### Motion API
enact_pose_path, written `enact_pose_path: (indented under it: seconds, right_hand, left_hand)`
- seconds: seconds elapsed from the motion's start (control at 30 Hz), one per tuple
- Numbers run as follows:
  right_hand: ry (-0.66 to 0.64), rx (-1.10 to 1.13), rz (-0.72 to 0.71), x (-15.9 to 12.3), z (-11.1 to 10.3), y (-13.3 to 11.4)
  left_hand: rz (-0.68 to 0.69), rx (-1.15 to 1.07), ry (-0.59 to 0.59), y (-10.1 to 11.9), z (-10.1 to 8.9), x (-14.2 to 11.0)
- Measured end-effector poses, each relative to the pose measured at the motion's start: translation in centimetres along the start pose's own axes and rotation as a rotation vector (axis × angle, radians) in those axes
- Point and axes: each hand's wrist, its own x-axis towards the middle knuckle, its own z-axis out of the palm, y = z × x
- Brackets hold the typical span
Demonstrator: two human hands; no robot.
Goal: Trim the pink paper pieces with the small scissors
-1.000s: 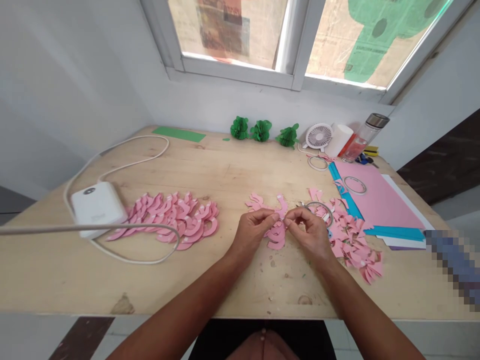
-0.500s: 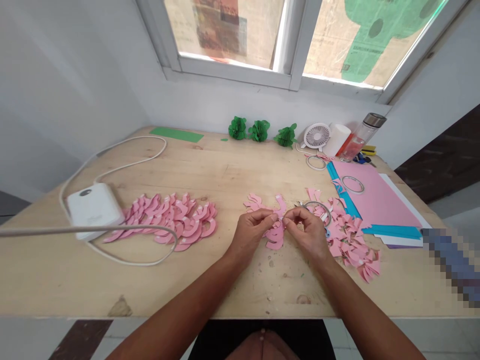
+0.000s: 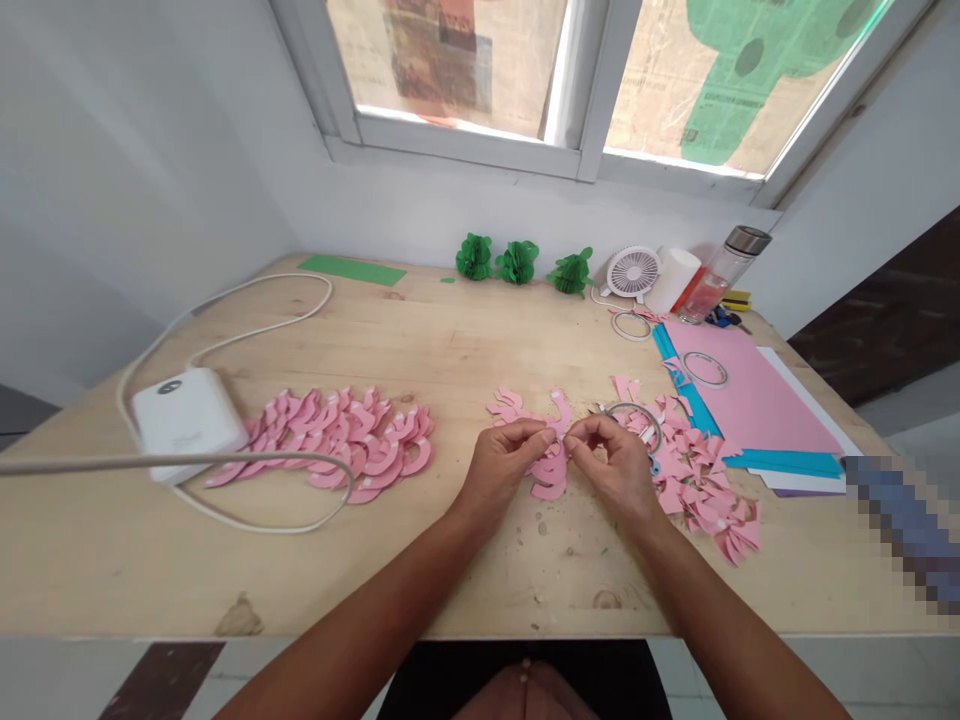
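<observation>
Over the middle of the wooden table, my left hand is closed, thumb and forefinger pinching a pink paper cutout. From the other side my right hand pinches at the same cutout, its fingertips close to the left ones. The fingers partly hide the paper there. Curved pink strips show above and below the fingertips. Beyond my left hand are small pink paper pieces. Beside my right hand lie a tape ring and a heap of pink scraps.
Left lie overlapping curved pink cutouts, a white power bank and its looping cable. Three green paper balls, a small fan and a bottle stand along the back. Pink sheets are at right.
My hands and the pink paper stay almost where they were; the fingertips have barely shifted. The view has moved very slightly.
</observation>
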Motion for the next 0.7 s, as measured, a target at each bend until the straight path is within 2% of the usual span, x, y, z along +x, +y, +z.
enact_pose_path:
  seconds: [0.7]
  right_hand:
    - [0.011, -0.033, -0.028, -0.11, 0.0, -0.3]
  left_hand:
    - [0.005, -0.016, 0.044, -0.36, 0.1, 0.25]
